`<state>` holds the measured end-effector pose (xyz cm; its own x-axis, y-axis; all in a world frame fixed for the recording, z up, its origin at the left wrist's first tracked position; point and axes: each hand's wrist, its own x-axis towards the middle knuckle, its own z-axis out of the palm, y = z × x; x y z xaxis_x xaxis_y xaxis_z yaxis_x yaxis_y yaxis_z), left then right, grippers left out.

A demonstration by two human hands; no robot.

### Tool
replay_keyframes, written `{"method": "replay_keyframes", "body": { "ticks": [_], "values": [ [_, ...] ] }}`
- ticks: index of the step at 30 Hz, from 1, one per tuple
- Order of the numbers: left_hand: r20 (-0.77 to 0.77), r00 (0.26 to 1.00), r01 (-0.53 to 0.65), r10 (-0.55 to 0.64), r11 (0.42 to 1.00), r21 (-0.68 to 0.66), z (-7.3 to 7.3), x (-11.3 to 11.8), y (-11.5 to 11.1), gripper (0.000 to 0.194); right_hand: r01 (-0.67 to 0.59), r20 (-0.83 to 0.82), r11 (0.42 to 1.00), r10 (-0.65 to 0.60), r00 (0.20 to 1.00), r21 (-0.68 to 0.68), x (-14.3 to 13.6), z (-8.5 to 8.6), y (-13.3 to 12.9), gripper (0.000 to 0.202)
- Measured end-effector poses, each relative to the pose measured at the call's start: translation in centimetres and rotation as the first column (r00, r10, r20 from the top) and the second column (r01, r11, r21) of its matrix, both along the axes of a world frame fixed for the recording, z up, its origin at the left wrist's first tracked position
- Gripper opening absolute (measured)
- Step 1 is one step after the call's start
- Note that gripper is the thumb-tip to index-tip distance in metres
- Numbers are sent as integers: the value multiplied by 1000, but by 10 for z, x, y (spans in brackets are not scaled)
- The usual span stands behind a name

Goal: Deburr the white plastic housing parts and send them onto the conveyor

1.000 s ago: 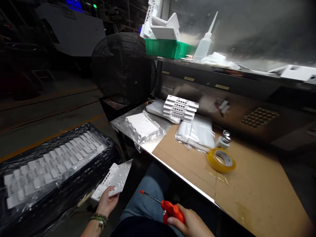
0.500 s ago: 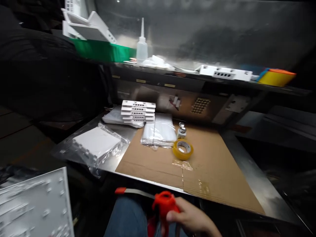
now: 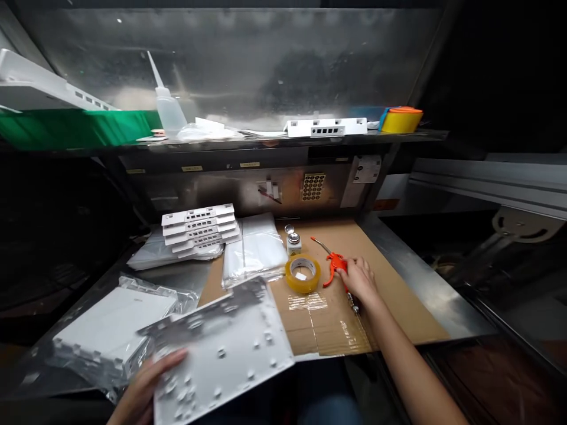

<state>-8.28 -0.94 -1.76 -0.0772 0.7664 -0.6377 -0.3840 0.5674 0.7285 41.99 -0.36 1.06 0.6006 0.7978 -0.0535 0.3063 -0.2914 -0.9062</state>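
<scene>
My left hand point(image 3: 148, 381) grips the lower left edge of a white plastic cover point(image 3: 230, 348). The thumb rests over the cover's inner side, which has small posts and clips, and the other fingers are mostly hidden beneath. On the right, my right hand point(image 3: 361, 278) is closed round the body of a red air blow gun point(image 3: 335, 262) at the cardboard sheet. Its thin metal nozzle with a red tip points to the back left, and a metal fitting shows below the hand. A roll of yellowish clear tape point(image 3: 291, 277) lies just left of the gun.
Behind the tape stands a small metal-topped bottle point(image 3: 294, 242). Clear plastic bags point(image 3: 254, 245) and stacked white slotted panels point(image 3: 199, 227) lie back left. A bagged white panel point(image 3: 115, 319) is at left. The shelf holds a squeeze bottle point(image 3: 170, 115) and a green bin point(image 3: 110, 127).
My right hand has carried the air blow gun from above my lap up to the cardboard. The white cover has come from the lower left to the front middle, with my left hand now visible on it.
</scene>
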Motion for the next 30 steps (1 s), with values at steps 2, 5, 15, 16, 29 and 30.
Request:
{"method": "replay_keyframes", "body": {
  "ticks": [2,5,15,16,29,30],
  "values": [
    [-35,972,233,-232,972,31,20,42,26,45,-105,-48,993,108,993,52,-19,-1,-20,46],
    [-106,860,510,-499,840,184,44,102,51,44,-393,-419,901,432,799,182,-53,-6,-57,56],
    [-541,751,641,-377,612,463,23,181,116,27,316,-930,929,68,362,191,-49,-43,-120,47],
    [-584,745,640,-323,593,488,19,182,122,35,359,-934,914,56,352,190,-45,-44,-123,48],
    [-738,632,718,-235,536,444,33,168,178,31,486,-920,845,19,392,225,-40,-26,-133,54],
    [-719,644,713,-260,546,441,35,168,183,38,484,-918,845,20,396,227,-41,-26,-133,54]
  ]
}}
